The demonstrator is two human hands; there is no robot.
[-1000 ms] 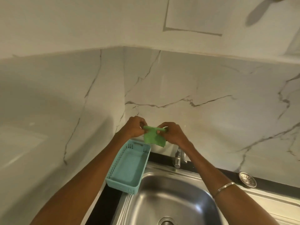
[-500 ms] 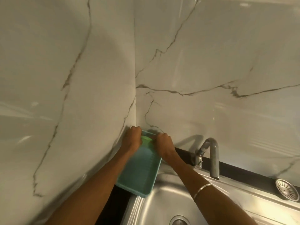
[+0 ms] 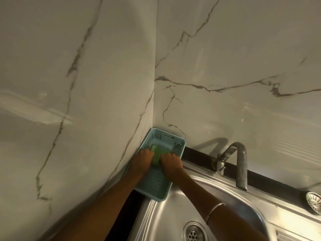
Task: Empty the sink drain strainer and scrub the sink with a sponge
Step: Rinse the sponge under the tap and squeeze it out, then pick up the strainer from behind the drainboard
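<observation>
A green sponge (image 3: pixel 157 153) lies inside a teal plastic basket (image 3: pixel 166 140) tucked into the wall corner, left of the steel sink (image 3: pixel 161 214). My left hand (image 3: pixel 143 159) and my right hand (image 3: pixel 169 161) are both down in the basket, on either side of the sponge and touching it. The fingertips are hidden, so whether either hand still grips the sponge is unclear. The sink's drain opening (image 3: pixel 194 232) shows at the bottom. The round metal drain strainer (image 3: pixel 314 202) lies on the counter at the far right edge.
A curved metal faucet (image 3: pixel 240 164) stands behind the sink, right of the basket. A black counter strip (image 3: pixel 269 178) runs along the veined marble wall. The left wall stands close against the basket. A bangle is on my right wrist.
Both hands brought the green sponge down from in front of the wall into the basket. The head has tilted down, so the sink and drain show more.
</observation>
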